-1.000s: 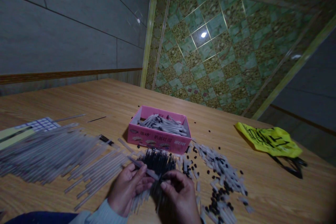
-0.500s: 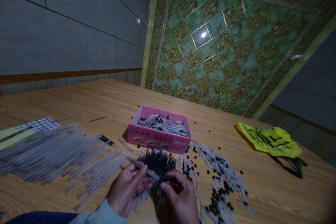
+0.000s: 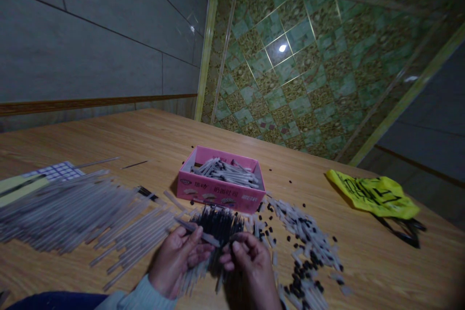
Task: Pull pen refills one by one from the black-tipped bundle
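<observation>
My left hand (image 3: 183, 256) is closed around a translucent pen barrel (image 3: 196, 230) that slants down to the right. Beside it, my right hand (image 3: 250, 266) has thumb and forefinger pressed together, and what lies between them is too small and dark to make out. A small gap separates these fingertips from the barrel's end. Between and behind my hands lies a bundle of thin black-ended pen refills (image 3: 218, 223). Left of my hands are many loose translucent pen barrels (image 3: 80, 213). Right of them are piles of clear pen caps (image 3: 308, 232) and small black plugs (image 3: 303, 271).
A pink box (image 3: 221, 194) holding many assembled-looking pens (image 3: 228, 174) stands just beyond my hands. A yellow bag (image 3: 374, 193) with black lettering lies at the right. Checked cloth or paper (image 3: 54, 172) lies at the far left. Walls rise behind the wooden table (image 3: 160, 131).
My right hand has drawn back slightly to the right, away from the barrel's end. The left hand holds the pen barrel in nearly the same place.
</observation>
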Motion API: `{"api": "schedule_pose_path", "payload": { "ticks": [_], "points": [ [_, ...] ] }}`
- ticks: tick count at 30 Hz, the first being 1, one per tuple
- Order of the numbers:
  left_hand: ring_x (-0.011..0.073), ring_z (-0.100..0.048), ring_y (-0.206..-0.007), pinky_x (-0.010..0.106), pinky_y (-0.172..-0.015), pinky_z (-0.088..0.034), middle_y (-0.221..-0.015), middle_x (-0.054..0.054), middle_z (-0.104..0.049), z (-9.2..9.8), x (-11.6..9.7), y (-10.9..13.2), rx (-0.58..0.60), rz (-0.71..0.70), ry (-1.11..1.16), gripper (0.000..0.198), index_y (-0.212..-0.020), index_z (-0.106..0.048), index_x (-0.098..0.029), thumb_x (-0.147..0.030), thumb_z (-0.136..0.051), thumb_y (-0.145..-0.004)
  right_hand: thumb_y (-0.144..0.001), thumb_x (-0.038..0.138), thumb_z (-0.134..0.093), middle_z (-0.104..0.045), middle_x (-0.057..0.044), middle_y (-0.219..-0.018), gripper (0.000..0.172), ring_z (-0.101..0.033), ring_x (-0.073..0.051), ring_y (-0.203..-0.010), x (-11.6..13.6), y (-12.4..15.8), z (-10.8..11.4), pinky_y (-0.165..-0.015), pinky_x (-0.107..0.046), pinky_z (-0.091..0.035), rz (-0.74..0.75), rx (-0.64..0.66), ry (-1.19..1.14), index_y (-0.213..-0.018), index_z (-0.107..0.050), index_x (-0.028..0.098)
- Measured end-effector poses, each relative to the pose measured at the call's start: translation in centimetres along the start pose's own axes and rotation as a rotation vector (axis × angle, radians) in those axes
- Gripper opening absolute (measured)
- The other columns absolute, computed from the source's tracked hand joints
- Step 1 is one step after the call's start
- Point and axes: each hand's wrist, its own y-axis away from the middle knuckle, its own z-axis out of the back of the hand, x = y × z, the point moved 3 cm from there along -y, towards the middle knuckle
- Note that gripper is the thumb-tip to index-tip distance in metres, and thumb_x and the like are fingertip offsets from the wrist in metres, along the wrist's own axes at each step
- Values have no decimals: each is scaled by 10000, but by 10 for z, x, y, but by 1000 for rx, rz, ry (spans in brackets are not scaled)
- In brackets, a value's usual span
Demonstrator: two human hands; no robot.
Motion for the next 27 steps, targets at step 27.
{"api": "schedule_pose_path", "payload": {
  "ticks": [27],
  "points": [
    [183,-680,-575,288,-573,-540,-647,57,-718,0,8,-1,9,-8,-15,385,-833,-434,-194,-310,-738,-628,-622,161,-692,-573,4,-576,77,-516,-135,-549,1,6,0,-515,-228,-418,193,-20,396,-685,-654,137]
  ]
}}
